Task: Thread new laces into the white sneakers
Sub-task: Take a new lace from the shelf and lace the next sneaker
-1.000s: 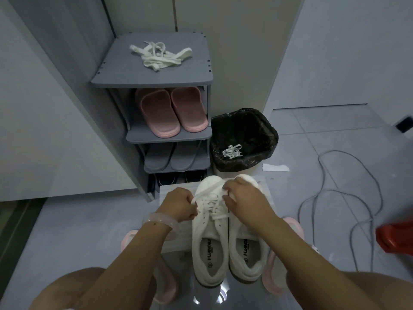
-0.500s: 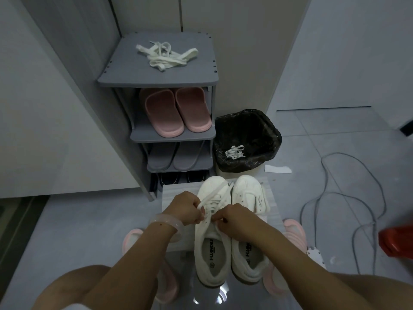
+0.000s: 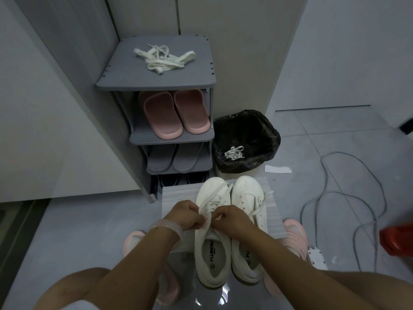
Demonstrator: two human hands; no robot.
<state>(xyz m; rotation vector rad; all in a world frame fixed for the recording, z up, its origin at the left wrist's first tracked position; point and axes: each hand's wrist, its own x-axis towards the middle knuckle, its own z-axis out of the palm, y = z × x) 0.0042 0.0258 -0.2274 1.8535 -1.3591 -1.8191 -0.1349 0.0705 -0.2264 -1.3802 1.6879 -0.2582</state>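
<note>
Two white sneakers stand side by side on a low grey platform [image 3: 178,198], toes pointing away from me. My left hand [image 3: 187,214] and my right hand [image 3: 231,220] meet over the tongue of the left sneaker [image 3: 212,249], each pinching part of its white lace [image 3: 211,199]. One lace end runs up over the toe. The right sneaker [image 3: 248,195] carries a loose lace that trails off its right side. A bundle of white laces [image 3: 164,60] lies on top of the grey shoe rack [image 3: 156,81].
The rack holds pink slippers [image 3: 176,113] and grey slippers [image 3: 176,158]. A black-lined bin [image 3: 245,139] with a discarded lace stands right of it. A grey cable [image 3: 348,198] loops over the floor at right, near a red object [image 3: 400,239]. My feet wear pink slippers [image 3: 295,231].
Both hands have drawn back from the toe toward the tongue of the left sneaker and come together there. The right hand has left the right sneaker's toe uncovered.
</note>
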